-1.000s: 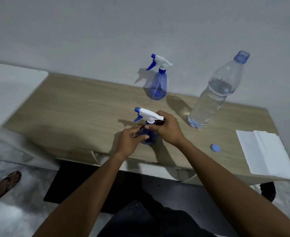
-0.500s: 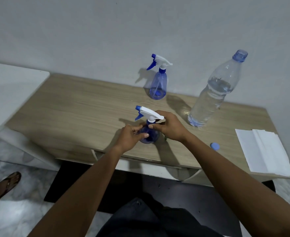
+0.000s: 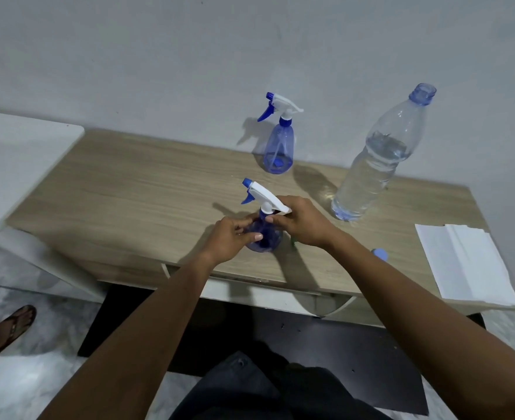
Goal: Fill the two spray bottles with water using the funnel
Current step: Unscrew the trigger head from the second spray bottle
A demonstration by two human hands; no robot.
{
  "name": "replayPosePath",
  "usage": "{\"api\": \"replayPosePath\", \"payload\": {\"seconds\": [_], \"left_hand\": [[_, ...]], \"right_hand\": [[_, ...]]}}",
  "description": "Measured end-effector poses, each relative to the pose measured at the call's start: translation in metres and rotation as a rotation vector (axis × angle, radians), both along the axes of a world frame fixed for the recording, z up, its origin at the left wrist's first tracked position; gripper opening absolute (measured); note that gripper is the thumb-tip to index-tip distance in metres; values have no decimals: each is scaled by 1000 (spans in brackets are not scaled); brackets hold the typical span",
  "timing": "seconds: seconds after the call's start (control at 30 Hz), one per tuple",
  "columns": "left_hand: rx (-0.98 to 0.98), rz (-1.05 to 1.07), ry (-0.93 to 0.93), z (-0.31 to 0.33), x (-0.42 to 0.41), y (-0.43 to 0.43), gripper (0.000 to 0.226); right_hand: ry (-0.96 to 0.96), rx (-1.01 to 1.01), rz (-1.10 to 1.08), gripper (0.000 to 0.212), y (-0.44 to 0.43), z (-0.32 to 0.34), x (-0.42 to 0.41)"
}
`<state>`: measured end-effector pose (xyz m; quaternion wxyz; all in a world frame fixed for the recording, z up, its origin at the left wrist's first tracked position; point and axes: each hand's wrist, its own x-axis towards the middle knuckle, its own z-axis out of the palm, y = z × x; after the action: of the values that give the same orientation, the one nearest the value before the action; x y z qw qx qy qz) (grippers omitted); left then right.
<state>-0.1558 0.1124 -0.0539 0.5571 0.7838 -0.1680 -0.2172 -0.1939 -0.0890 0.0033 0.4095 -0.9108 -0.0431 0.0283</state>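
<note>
A blue spray bottle (image 3: 267, 237) with a white trigger head stands near the front edge of the wooden table (image 3: 135, 195). My left hand (image 3: 229, 239) grips its body from the left. My right hand (image 3: 300, 221) holds the neck collar just under the trigger head. A second blue spray bottle (image 3: 279, 147) stands upright at the back by the wall, untouched. An uncapped clear water bottle (image 3: 377, 165), partly filled, stands to the right. A small green thing (image 3: 292, 243) peeks out under my right hand; no funnel is plainly visible.
A blue bottle cap (image 3: 380, 254) lies on the table behind my right forearm. Folded white paper (image 3: 465, 265) rests at the table's right front corner. A white surface (image 3: 13, 165) adjoins the table on the left. A sandalled foot (image 3: 4, 331) stands on the floor, lower left.
Both hands stay on the near spray bottle with small finger shifts at its neck. The view has shifted slightly; nothing else on the table moved.
</note>
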Motion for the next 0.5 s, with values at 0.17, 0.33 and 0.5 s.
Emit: {"api": "replayPosePath", "payload": {"seconds": [0.17,0.33,0.5], "left_hand": [[38,-13,-14,0,2,1,39],[41,0,21,-1,4,1,18],[0,-59,21,4,3,1,47]], "right_hand": [[-35,-18,-26,19,4,4,-2],[-97,-36,-120,32,12,0,0],[-24,-76,-23,8,5,0,1]]}}
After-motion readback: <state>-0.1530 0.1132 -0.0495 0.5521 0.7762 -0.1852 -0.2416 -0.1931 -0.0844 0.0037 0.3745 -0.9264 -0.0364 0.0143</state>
